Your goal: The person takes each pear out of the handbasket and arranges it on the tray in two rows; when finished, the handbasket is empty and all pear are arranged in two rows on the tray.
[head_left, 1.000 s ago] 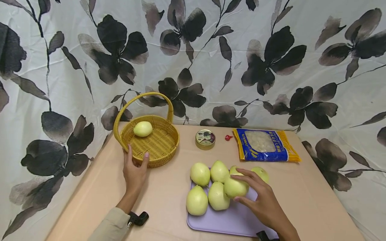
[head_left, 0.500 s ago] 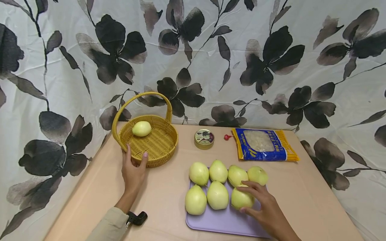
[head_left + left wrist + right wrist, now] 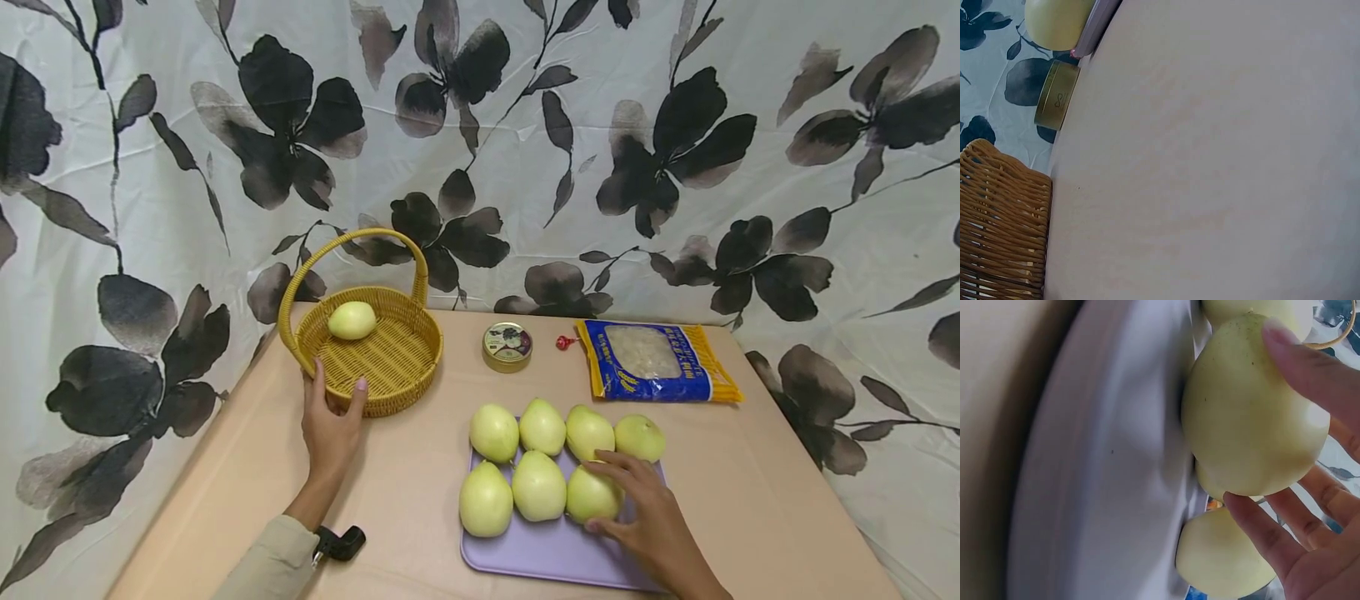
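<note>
Several pale yellow-green pears (image 3: 540,486) sit in two rows on a lilac tray (image 3: 540,560). My right hand (image 3: 651,518) holds the front-row pear (image 3: 592,495) on the right, thumb on its near side and fingers on the far side. In the right wrist view that pear (image 3: 1250,412) stands against the tray surface between thumb and fingers. To the left, my left hand (image 3: 332,433) grips the near side of a round yellow wicker basket (image 3: 408,367), its thumb at the rim. One pear (image 3: 352,321) lies inside the basket.
Behind the tray stand a round gold tin (image 3: 507,347), a small red wrapped candy (image 3: 566,342) and a blue and yellow food packet (image 3: 656,362). A floral cloth (image 3: 525,150) hangs along the table's far edge.
My right hand has lowered its pear onto the tray, then shifted it slightly left beside the middle front pear. The left hand stays on the basket.
</note>
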